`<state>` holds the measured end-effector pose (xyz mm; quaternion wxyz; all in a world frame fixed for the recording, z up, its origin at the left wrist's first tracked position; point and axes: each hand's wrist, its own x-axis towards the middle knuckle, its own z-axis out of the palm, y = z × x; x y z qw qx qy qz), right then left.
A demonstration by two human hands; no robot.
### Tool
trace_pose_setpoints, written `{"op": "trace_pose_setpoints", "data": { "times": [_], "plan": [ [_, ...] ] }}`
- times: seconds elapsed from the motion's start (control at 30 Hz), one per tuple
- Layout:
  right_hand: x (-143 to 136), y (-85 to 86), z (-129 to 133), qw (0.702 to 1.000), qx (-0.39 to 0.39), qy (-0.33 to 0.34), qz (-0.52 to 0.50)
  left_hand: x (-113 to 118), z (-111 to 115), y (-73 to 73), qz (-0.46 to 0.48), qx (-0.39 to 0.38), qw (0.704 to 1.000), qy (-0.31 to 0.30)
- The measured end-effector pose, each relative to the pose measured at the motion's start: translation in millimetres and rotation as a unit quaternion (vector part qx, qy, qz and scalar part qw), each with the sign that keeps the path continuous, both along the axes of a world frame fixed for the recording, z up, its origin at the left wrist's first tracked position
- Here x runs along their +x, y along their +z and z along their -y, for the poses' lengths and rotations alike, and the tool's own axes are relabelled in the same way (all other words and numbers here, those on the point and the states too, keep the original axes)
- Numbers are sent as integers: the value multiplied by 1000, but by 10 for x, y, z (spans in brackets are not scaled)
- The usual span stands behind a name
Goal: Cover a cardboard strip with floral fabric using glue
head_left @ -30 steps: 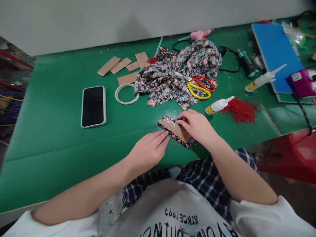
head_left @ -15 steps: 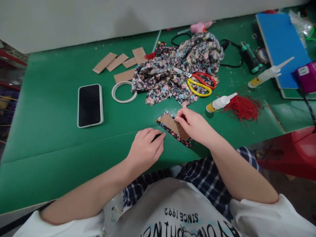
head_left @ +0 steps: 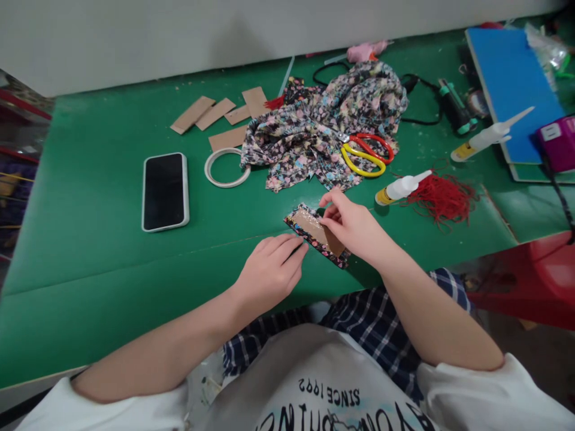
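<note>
A small cardboard strip [head_left: 335, 244] lies on patterned floral fabric [head_left: 317, 245], whose borders show along its long sides. Shiny wet-looking spots mark the strip's upper left part. My left hand [head_left: 273, 267] has its thumb and fingertips closed together at the near edge of this piece. Over its far side is my right hand [head_left: 354, 226], the thumb tip by the cardboard and the index finger lifted away, leaving a gap. A white-capped glue bottle [head_left: 396, 190] stands just beyond the right hand. Behind the piece, red-and-yellow-handled scissors [head_left: 366, 154] rest on a crumpled floral cloth [head_left: 296, 140].
A phone [head_left: 165, 191] and a tape roll [head_left: 227, 167] lie at left, near several cardboard pieces [head_left: 193, 114]. To the right are red threads [head_left: 442, 197], a second glue bottle [head_left: 480, 142], a green-black tool [head_left: 456, 106] and a blue board [head_left: 516, 90].
My right index finger has lifted from the thumb, and a gap has opened between them. My left fingertips have moved right to the piece's near edge. Shiny spots show more on the cardboard.
</note>
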<state>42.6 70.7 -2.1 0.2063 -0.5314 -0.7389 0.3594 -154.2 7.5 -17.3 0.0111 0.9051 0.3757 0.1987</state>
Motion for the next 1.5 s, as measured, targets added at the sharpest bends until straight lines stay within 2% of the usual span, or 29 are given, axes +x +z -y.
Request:
{"op": "trace_pose_setpoints", "data": {
  "times": [0.2, 0.4, 0.6, 0.77, 0.97, 1.27, 1.5],
  "plan": [
    [-23, -11, 0, 999, 34, 11, 13, 13, -59, 91, -43, -32, 998, -31],
    [-8, -20, -17, 999, 40, 24, -1, 122, -189, 149, -79, -36, 994, -70],
    [-6, -28, -27, 998, 46, 28, 13, 174, -294, 113, -61, -63, 993, -75],
    [-13, -46, -26, 997, 66, 23, 29, 170, -286, 66, -40, -66, 994, -77],
    [-28, -69, -28, 996, 81, 10, 36, 165, -283, 77, -43, -68, 994, -75],
    [94, 30, 8, 1000, 1, 15, 2, 179, -262, 88, -63, -70, 993, -67],
    [104, -26, 25, 999, 22, 15, 18, 162, -253, 89, -57, -42, 995, -69]
  ]
}}
